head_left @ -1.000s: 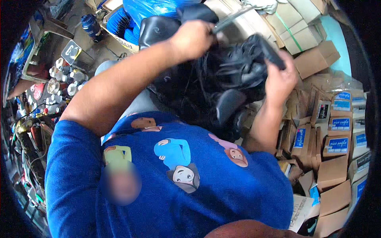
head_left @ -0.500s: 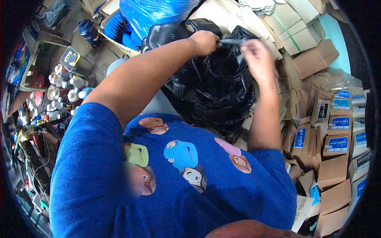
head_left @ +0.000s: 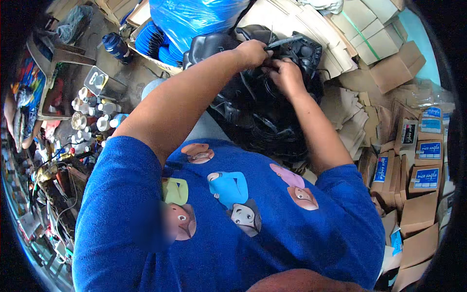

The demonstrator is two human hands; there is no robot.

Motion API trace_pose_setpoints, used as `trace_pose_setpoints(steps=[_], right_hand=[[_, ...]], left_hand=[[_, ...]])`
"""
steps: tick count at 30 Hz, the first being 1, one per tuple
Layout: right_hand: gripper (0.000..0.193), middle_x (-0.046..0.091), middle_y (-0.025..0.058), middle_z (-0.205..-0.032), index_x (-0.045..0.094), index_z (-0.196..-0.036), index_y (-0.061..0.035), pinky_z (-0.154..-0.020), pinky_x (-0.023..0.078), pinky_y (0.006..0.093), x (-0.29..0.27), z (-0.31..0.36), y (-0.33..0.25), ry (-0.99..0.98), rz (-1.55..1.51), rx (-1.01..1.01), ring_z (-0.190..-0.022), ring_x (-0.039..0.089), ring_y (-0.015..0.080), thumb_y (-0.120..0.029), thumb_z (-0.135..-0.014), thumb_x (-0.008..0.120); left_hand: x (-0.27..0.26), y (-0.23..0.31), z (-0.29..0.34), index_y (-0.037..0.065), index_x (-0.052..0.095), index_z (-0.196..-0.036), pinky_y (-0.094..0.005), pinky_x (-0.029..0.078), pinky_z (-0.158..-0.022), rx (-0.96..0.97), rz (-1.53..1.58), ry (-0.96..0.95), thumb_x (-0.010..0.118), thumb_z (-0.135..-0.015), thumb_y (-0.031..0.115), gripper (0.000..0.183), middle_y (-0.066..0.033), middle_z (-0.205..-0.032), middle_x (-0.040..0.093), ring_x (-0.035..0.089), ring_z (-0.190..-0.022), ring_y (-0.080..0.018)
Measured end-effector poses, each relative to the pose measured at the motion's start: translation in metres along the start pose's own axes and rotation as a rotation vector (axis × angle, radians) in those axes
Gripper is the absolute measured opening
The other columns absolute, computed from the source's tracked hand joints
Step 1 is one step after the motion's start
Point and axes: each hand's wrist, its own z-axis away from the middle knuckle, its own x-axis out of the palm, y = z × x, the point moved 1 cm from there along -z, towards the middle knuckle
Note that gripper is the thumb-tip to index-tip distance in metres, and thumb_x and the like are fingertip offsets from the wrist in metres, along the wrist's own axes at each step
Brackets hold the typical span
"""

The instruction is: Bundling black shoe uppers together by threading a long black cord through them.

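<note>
My left hand [head_left: 254, 52] is closed at the top of a heap of glossy black padded goods [head_left: 253, 97]. From its fingers a slim grey strip-like piece [head_left: 286, 41] sticks out to the right, its kind unclear. My right hand [head_left: 287, 77] is just to the right and lower, fingers pinched together close to the left fingertips. What the right fingers hold is too small and dark to make out. Thin dark cords or straps run over the black goods, which lie in front of my lap.
A blue plastic bag [head_left: 197, 22] and a box of blue ribbed pieces [head_left: 158, 46] lie at the far left of the heap. A dark blue jug [head_left: 116, 46] and several bottles [head_left: 95, 109] stand on the left. Cardboard boxes [head_left: 424, 177] and flat cardboard [head_left: 292, 22] fill the right and back.
My right hand has moved left and down from the grey piece's outer end to beside my left hand. The grey piece now points up to the right. The view has shifted slightly.
</note>
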Motion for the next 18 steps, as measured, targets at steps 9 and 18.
trace_pose_setpoints(steps=[9,18], right_hand=[[0.023,0.048,-0.0039,-0.063,0.063,-0.098,-0.009,-0.05,0.032,0.0189,0.011,-0.008,0.021,-0.139,-0.831,0.275,-0.056,0.04,0.0039,-0.026,-0.083,0.056],[0.033,0.052,-0.0023,-0.077,0.063,-0.103,-0.0106,-0.062,0.038,0.0201,0.007,-0.011,0.021,-0.698,-0.779,-0.056,-0.069,0.046,0.0075,-0.015,-0.072,0.051]], left_hand=[[-0.055,-0.011,-0.02,0.004,0.061,-0.089,-0.0389,0.047,-0.065,0.725,-0.749,0.142,0.053,-0.075,0.017,0.021,-0.0188,-0.081,0.061,0.059,-0.075,-0.0334],[-0.024,0.026,-0.032,0.007,0.057,-0.107,-0.0373,0.047,-0.074,0.494,-0.104,-0.111,0.048,-0.083,0.029,0.033,-0.0177,-0.092,0.061,0.061,-0.082,-0.028]])
